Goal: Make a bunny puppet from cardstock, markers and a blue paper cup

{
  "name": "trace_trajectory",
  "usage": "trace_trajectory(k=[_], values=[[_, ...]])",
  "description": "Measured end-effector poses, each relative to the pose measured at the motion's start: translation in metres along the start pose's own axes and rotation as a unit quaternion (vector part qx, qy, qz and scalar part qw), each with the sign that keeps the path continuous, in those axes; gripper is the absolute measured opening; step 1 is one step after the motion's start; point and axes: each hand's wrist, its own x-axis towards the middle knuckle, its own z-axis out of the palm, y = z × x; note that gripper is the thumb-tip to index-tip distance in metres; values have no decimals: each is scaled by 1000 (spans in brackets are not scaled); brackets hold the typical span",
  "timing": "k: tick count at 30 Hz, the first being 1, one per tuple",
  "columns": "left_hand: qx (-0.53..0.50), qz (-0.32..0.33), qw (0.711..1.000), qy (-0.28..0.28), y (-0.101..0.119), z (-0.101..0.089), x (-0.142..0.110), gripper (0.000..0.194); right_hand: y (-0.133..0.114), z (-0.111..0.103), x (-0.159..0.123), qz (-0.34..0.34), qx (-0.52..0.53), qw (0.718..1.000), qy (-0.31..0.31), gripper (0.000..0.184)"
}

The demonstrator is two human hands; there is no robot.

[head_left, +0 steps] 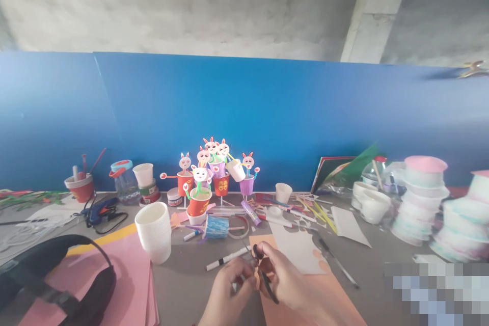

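Right hand point(286, 276) gripping one pair of scissors point(272, 291), left hand point(224, 286) bent, hold unclear, six rabbit heads point(199, 174)

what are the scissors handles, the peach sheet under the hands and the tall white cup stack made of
Scissors handles: probably plastic; dark, smooth-looking loops, partly hidden.
Peach sheet: paper or thin card, matt; flat, straight-edged, evenly coloured.
White cup stack: likely paper, fairly matt; pale walls, closely nested rims, though plastic is possible.
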Motion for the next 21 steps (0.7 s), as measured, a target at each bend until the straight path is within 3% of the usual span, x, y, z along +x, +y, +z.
trace_trajectory(k=[3,7,10,12,15,18,21], values=[[8,17,1000,8,-3,1,-1,21,-5,-1,-1,-20,9,999,-28,21],[-59,12,996,59,-18,4,0,27,-6,-7,-2,-52,-25,996,67,30],[-100,-6,991,87,-26,6,1,35,-6,-8,-4,-78,-55,986,140,18],[-109,-12,989,95,-25,6,0,39,-8,-4,-5,-78,-65,984,148,9],[-115,0,989,96,-18,4,-2,42,-7,4,-6,-89,-75,981,158,11],[-126,11,988,90,-13,4,-3,38,0,12,-5,-121,-72,972,190,11],[-136,17,984,110,-16,7,-4,34,5,16,-4,-110,-48,975,188,10]])
